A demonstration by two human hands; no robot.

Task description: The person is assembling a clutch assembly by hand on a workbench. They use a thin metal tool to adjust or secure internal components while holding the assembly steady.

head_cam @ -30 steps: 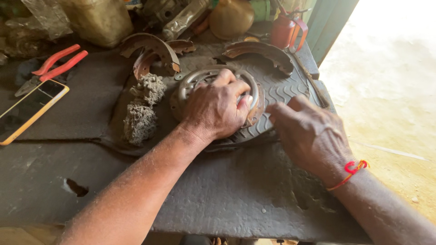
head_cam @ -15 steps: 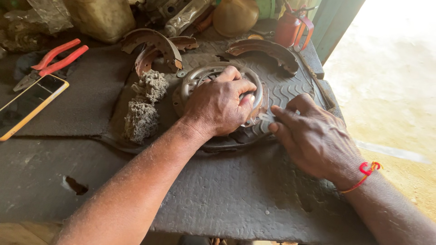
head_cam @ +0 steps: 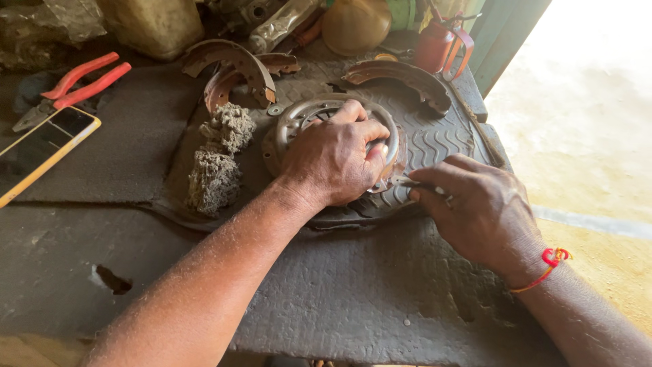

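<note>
Pressing down, left hand (head_cam: 334,160) gripped round metal plate (head_cam: 299,122) on mat (head_cam: 441,139) near bench's far right corner. Right hand (head_cam: 475,211) pinched thin tool (head_cam: 407,182) against plate's near rim. Best done with plate pinned flat, tool angled low, strokes short, fingers kept off edge.

At your far left, a phone (head_cam: 41,153) lies flat by the bench's left edge, its rectangular screen dark inside a yellow rim, just below the red-handled pliers (head_cam: 75,85).
</note>
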